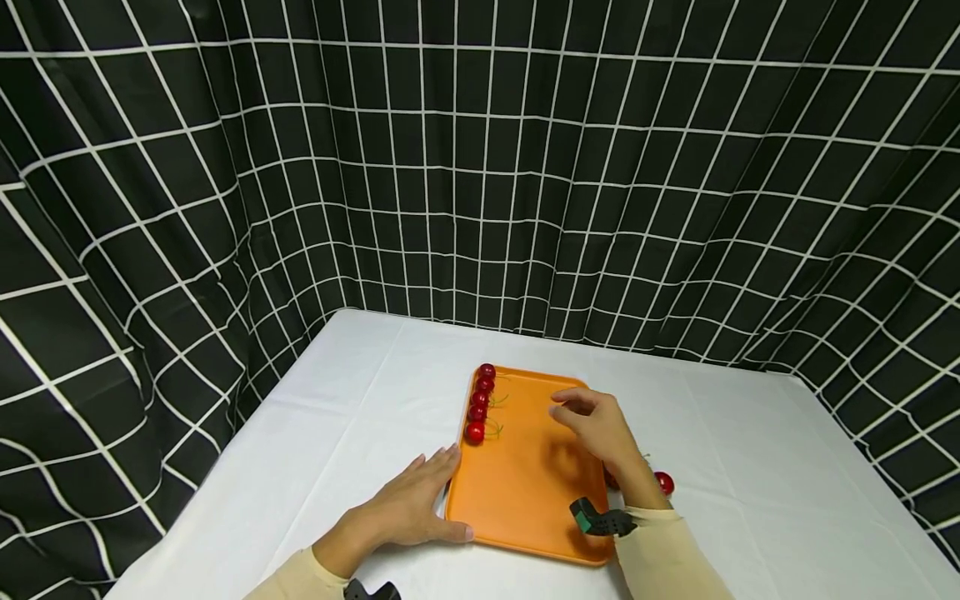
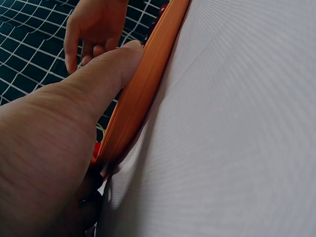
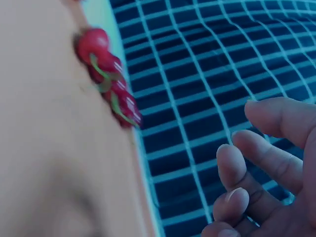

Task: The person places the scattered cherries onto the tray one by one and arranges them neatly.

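Note:
An orange tray lies on the white cloth, and several red cherries with green stems line up along its far left edge. My left hand rests at the tray's near left corner, fingers extended along the left side and the thumb at the front edge. In the left wrist view that thumb touches the tray's rim. Above the right half of the tray hovers my right hand, its fingers loosely bent and nothing between them. The right wrist view shows the row of cherries away from these fingers.
To the right of the tray a loose cherry lies on the white cloth; more red shows beside my right wrist, partly hidden by it. A black curtain with a white grid hangs behind the table and along both sides.

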Motion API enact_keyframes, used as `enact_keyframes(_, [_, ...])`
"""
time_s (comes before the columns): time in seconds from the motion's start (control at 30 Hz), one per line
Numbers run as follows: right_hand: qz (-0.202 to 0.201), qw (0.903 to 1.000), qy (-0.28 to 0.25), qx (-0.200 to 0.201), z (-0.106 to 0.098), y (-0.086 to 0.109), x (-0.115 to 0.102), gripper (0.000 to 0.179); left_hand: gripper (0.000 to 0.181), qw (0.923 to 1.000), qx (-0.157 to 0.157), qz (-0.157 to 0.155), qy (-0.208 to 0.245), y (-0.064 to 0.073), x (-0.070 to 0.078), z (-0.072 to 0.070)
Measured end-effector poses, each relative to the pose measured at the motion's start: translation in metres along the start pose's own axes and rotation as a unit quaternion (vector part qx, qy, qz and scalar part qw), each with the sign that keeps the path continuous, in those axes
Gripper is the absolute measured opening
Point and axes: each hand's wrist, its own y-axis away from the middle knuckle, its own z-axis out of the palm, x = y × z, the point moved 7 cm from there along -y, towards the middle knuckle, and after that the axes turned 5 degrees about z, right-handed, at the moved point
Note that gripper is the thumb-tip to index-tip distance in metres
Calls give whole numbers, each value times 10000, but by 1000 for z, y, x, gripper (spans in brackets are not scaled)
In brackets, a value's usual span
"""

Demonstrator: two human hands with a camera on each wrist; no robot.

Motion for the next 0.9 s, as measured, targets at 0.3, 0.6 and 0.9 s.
enact_keyframes(0.3, [346, 9961, 119, 808, -93, 4, 85, 35, 107, 10000, -38, 44, 40, 0, 1, 4])
enact_keyframes(0.6, [1074, 9872, 678, 968, -132, 38, 81, 46, 107, 9999, -44, 38, 82, -1, 2, 6])
enact_keyframes(0.9, [1106, 9883, 737, 745, -139, 48, 97, 43, 107, 10000, 2, 35, 8, -3, 2, 2])
